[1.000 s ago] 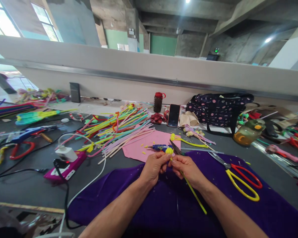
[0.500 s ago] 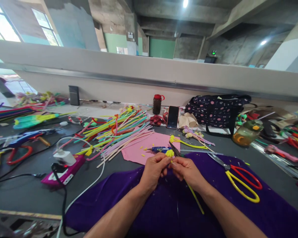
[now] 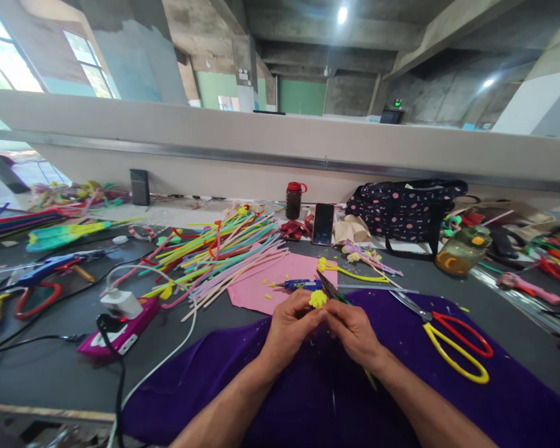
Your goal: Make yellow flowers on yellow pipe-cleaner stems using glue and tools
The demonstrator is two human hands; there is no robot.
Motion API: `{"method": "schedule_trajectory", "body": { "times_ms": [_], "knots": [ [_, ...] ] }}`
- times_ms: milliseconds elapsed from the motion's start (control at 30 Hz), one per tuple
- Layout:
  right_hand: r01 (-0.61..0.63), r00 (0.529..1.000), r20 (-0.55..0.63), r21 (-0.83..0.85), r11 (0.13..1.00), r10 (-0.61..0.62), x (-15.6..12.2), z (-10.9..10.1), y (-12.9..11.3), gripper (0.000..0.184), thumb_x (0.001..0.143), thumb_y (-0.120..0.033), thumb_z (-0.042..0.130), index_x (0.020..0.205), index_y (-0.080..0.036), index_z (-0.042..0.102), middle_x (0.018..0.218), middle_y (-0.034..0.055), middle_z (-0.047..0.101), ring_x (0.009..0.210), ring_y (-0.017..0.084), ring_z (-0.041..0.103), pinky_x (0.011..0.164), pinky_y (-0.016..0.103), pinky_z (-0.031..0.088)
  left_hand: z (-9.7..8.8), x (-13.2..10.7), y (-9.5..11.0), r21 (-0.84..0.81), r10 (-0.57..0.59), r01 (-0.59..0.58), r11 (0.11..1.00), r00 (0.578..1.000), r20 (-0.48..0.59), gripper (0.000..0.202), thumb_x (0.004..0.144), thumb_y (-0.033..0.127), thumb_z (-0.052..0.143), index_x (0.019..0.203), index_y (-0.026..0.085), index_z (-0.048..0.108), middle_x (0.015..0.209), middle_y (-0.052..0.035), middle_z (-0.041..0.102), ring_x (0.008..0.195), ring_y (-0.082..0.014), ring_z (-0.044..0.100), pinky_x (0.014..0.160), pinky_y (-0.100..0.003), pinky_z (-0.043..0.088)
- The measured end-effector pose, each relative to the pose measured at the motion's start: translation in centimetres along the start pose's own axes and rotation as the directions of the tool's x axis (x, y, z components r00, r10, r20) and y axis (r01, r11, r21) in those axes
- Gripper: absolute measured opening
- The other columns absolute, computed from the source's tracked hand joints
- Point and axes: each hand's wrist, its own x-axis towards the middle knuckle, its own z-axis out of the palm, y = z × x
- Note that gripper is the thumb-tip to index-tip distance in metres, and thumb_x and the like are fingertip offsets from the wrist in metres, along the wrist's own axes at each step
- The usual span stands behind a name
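Observation:
Both my hands meet over a purple cloth, around a small yellow pipe-cleaner flower. My left hand is closed, its fingertips pinching the flower from the left and below. From the other side my right hand pinches at the flower's base, where the fingers hide the exact grip. A yellow stem end shows below my right hand. Just beyond the hands lie pliers with dark jaws and a blue pen-like tool on a pink sheet. Another yellow flower with a stem rests behind them.
Scissors with red and yellow handles lie at right. Colourful pipe cleaners are heaped at left centre, near a magenta power strip with cables. Behind stand a phone, a red-lidded bottle, a patterned bag and a jug.
The yellow flower has turned so its top shows more fully. My right hand has tilted over the stem, which now shows less below it. The view has shifted slightly.

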Motion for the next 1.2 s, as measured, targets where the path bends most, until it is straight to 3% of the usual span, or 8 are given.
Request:
{"method": "schedule_trajectory", "body": {
  "times_ms": [167,367,567,1000,1200],
  "knots": [
    [-0.119,0.993,0.040,0.251,0.961,0.113,0.1,0.3,0.2,0.030,0.084,-0.043,0.045,0.074,-0.018,0.059,0.063,0.0000,0.057,0.051,0.011,0.050,0.047,0.020,0.037,0.0,-0.3,0.3,-0.029,0.010,-0.009,1.000,1.000,0.013,0.015,0.070,0.031,0.062,0.075,0.018,0.069,0.084,-0.0044,0.056,0.059,-0.0111,0.049,0.051,-0.022,0.040],
    [-0.297,0.955,0.160,0.474,0.829,0.251,0.4,0.3,0.6,0.033,0.078,-0.048,0.052,0.072,-0.015,0.056,0.058,-0.0014,0.059,0.042,0.008,0.049,0.041,0.019,0.036,0.1,-0.4,1.1,0.156,0.206,-0.204,0.966,0.979,0.005,0.014,0.075,0.026,0.058,0.070,0.020,0.071,0.085,-0.0062,0.057,0.082,-0.0174,0.053,0.074,-0.027,0.041],
    [-0.362,0.932,0.219,0.506,0.783,0.289,0.3,0.3,0.3,0.035,0.075,-0.049,0.056,0.074,-0.014,0.055,0.056,-0.0009,0.060,0.039,0.007,0.049,0.039,0.017,0.034,-0.1,-0.3,0.7,0.242,0.289,-0.272,0.931,0.957,-0.035,0.011,0.073,0.022,0.060,0.072,0.022,0.071,0.080,-0.0056,0.060,0.077,-0.0164,0.054,0.071,-0.027,0.042],
    [-0.365,0.929,0.249,0.492,0.791,0.274,0.0,0.7,0.4,0.036,0.076,-0.050,0.054,0.070,-0.014,0.055,0.056,-0.0013,0.058,0.040,0.007,0.049,0.040,0.018,0.033,0.4,-0.7,1.1,0.235,0.270,-0.236,0.943,0.955,-0.125,0.011,0.071,0.021,0.060,0.066,0.021,0.070,0.073,-0.0052,0.062,0.073,-0.0167,0.056,0.070,-0.027,0.044],
    [-0.307,0.952,0.144,0.468,0.829,0.271,0.3,0.0,0.3,0.035,0.076,-0.050,0.054,0.070,-0.015,0.056,0.053,-0.0033,0.053,0.038,0.006,0.044,0.038,0.018,0.033,0.4,-0.4,1.0,0.207,0.220,-0.201,0.957,0.973,-0.071,0.013,0.069,0.025,0.062,0.080,0.019,0.068,0.084,-0.0056,0.060,0.076,-0.0166,0.054,0.067,-0.025,0.042]
  ]
}}
